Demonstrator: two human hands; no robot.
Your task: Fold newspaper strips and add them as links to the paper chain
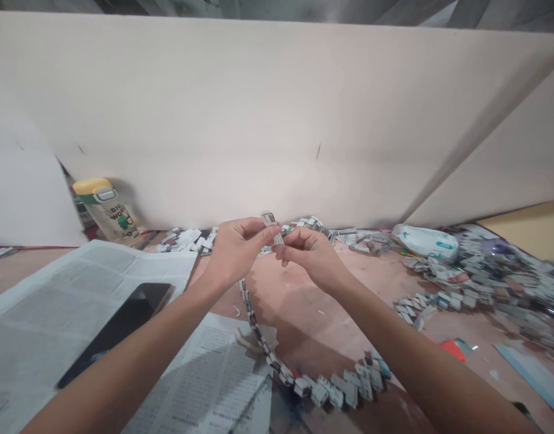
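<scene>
Nearest, a chain (319,392) of folded paper links is curved across the tabletop (322,319), its blocky, zigzag end placed beside the right forearm. It could be dragged askew if brushed by that forearm, or snagged on the printed sheets (186,386) near it. The sheets are thin and matte; a smooth, dark phone (116,331) is laid on them.

Farther on, a small folded paper piece (268,218) is held above the tabletop, pinched between thumb and fingers of the left hand (238,250); its lower part is gripped by the fingertips of the right hand (310,256). Whether one piece or two are held cannot be told. Paper so narrow could be bent by too hard a pinch, or dropped by a loose one.

Beyond, loose angular scraps (190,240) are heaped, with a crinkled plastic packet (425,242) and a rounded, yellow-lidded bottle (107,211) set before a smooth white panel (277,108).
</scene>
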